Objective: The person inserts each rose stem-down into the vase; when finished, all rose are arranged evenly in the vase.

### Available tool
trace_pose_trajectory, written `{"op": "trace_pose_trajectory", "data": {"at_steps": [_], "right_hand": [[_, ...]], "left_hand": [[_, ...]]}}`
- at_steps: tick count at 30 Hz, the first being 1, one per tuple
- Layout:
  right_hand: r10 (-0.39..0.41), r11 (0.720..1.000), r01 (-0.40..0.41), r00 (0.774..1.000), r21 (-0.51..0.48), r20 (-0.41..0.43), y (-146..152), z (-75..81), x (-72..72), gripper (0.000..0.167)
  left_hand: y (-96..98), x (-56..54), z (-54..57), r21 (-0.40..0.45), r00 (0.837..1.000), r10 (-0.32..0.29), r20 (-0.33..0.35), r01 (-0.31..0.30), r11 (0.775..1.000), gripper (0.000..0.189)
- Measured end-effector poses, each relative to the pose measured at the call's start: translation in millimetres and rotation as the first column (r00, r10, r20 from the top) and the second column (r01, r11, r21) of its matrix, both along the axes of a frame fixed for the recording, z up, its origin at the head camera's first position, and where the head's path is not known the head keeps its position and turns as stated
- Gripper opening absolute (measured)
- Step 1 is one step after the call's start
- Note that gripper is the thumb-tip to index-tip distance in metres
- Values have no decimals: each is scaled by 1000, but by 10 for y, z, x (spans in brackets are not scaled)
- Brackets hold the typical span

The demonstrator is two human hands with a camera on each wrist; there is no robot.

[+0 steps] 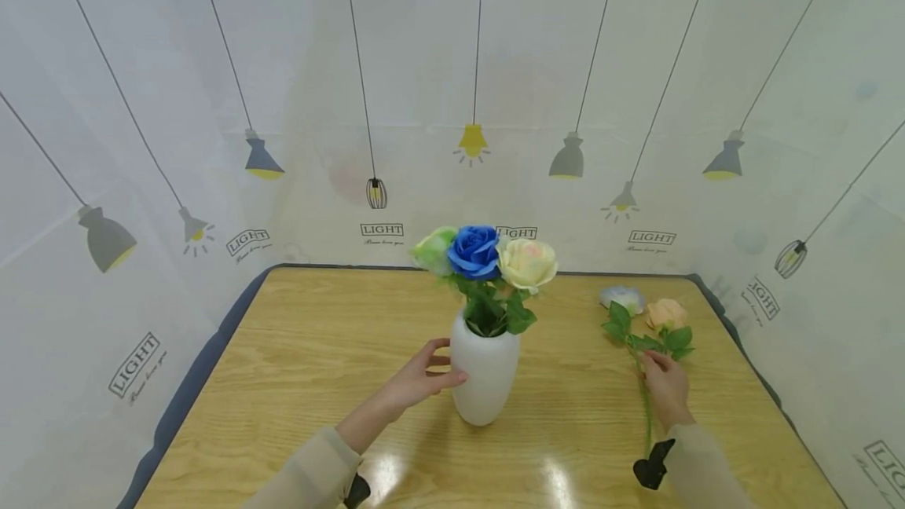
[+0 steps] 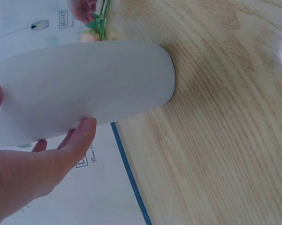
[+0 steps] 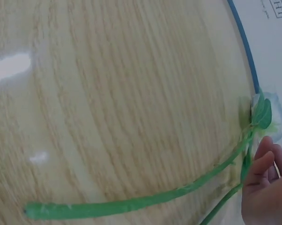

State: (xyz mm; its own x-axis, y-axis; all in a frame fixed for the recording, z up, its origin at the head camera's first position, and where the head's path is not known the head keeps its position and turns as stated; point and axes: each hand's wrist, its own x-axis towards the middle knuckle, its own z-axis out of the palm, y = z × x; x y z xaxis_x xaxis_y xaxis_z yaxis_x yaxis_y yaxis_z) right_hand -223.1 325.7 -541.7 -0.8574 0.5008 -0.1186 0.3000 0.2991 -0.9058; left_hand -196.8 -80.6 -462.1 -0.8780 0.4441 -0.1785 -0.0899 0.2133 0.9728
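Left hand (image 1: 419, 379) holds white vase (image 1: 488, 371), right hand (image 1: 668, 389) at flower stem (image 1: 646, 408).

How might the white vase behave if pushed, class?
The white vase may tip if pushed high: it is tall and narrows toward its base. The blue rose and cream rose above its mouth probably add some top weight. Its smooth, curved side could feel slippery.

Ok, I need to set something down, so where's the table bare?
Bare table lies between its left edge and the left hand, and between the vase and right hand. Crowded: around the right hand, by the peach flower and bluish flower.
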Motion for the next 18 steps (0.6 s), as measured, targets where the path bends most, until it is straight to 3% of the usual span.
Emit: {"op": "trace_pose_trajectory", "data": {"at_steps": [4, 11, 14, 18], "right_hand": [[-14, 999, 13, 1000, 33, 13, 22, -82, 37, 41], [-6, 999, 2, 993, 39, 117, 8, -147, 76, 39], [33, 991, -50, 990, 125, 138, -10, -131, 98, 38], [125, 949, -175, 973, 261, 195, -10, -90, 120, 39]], "left_hand": [[0, 2, 7, 4, 1000, 0, 4, 0, 1000, 74], [-6, 0, 8, -4, 1000, 0, 6, 0, 1000, 74], [-5, 15, 50, 0, 1000, -2, 2, 2, 1000, 73], [6, 25, 76, 9, 1000, 3, 0, -3, 1000, 71]]}}
